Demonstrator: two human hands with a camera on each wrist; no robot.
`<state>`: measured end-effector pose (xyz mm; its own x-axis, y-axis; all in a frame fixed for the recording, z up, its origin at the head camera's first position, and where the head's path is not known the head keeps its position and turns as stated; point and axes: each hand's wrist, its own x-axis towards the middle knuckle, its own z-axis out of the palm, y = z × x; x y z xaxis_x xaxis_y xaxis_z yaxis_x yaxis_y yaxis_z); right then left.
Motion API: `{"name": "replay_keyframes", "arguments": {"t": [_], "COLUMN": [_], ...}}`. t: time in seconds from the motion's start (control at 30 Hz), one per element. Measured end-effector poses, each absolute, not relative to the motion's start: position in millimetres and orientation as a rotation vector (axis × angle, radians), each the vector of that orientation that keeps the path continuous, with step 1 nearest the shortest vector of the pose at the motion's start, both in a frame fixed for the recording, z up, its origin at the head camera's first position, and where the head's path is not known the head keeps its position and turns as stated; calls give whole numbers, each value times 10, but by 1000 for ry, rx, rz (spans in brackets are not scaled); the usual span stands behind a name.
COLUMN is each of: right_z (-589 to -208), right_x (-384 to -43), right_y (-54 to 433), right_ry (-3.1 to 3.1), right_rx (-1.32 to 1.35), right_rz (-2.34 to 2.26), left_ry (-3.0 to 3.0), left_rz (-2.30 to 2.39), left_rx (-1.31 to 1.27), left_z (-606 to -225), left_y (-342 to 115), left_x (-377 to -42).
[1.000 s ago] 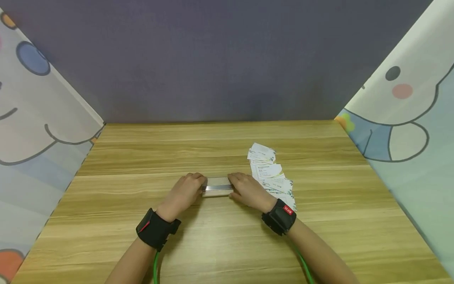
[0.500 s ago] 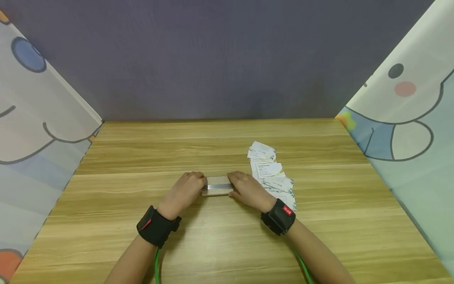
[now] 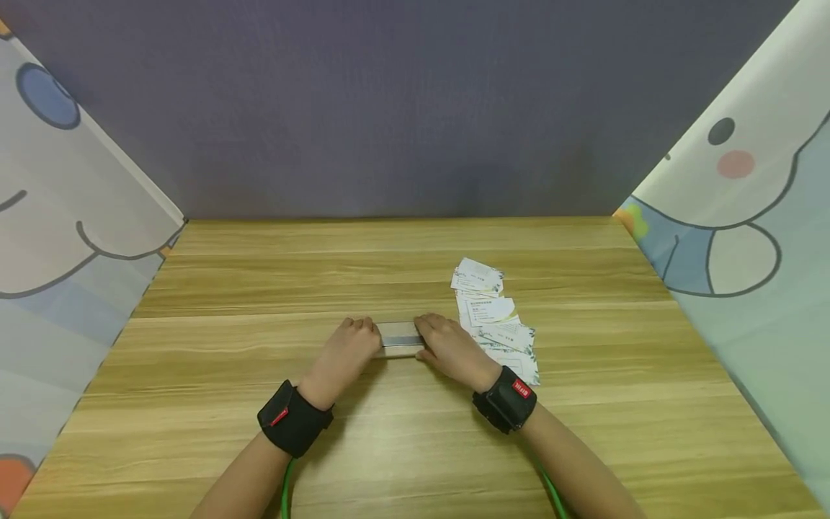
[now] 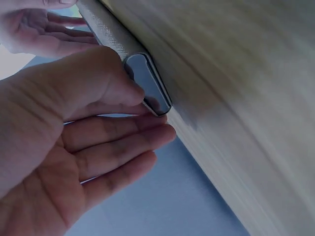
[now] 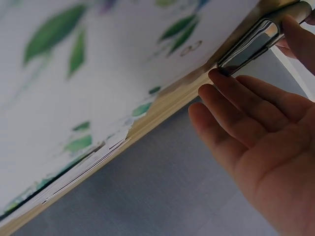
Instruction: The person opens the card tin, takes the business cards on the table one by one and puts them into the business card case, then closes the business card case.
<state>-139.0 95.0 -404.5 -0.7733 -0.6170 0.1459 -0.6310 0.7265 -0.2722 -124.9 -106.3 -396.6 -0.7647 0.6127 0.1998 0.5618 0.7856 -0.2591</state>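
A flat card case [image 3: 400, 329], pale with a silver metal band across it, lies on the wooden table between both hands. My left hand [image 3: 342, 362] pinches its left end; in the left wrist view the thumb and fingertips close round the case's shiny metal end [image 4: 146, 78], with the other fingers loosely bent. My right hand [image 3: 455, 352] holds the right end, and the right wrist view has its thumb and fingertips at the metal end [image 5: 248, 46] there. The fingers hide both ends of the case in the head view. Whatever is inside the case is hidden.
Several white business cards [image 3: 491, 311] with green leaf prints lie in an overlapping, uneven row just right of the right hand. A dark grey panel [image 3: 402, 108] stands behind the table [image 3: 259, 274], with cartoon-printed sheets at both sides. Green cables [image 3: 287, 483] trail from the wristbands.
My left hand has shifted slightly right and turned at the wrist, covering more of the case's left end. The right hand keeps its hold. The cards stay where they were.
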Motion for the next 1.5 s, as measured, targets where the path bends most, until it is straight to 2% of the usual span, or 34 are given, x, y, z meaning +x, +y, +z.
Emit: {"name": "replay_keyframes", "arguments": {"t": [0.4, 0.8, 0.97, 1.13, 1.37, 1.5], "right_z": [-4019, -4006, -4022, -4032, -4039, -4017], "right_x": [-1358, -1365, -1366, -1359, -1362, -1344], "right_y": [958, 994, 1005, 1015, 998, 991], "right_ry": [-2965, -2993, -3027, -3082, -3137, -3162], "right_rx": [970, 1022, 1079, 1069, 1046, 1022], "right_rz": [501, 562, 519, 476, 412, 419], "left_ry": [-2920, -2871, -2899, -3050, -3270, -3312], "left_rz": [-195, -694, -825, -899, -721, -686], "left_rx": [-862, -526, -482, -526, -784, -821], "left_z": [-3930, -3909, -3923, -3914, -3948, -3970], "left_y": [-1227, -1194, -1199, -1256, -1348, -1392], "left_x": [-1381, -1614, -1604, -1539, -1489, -1486]}}
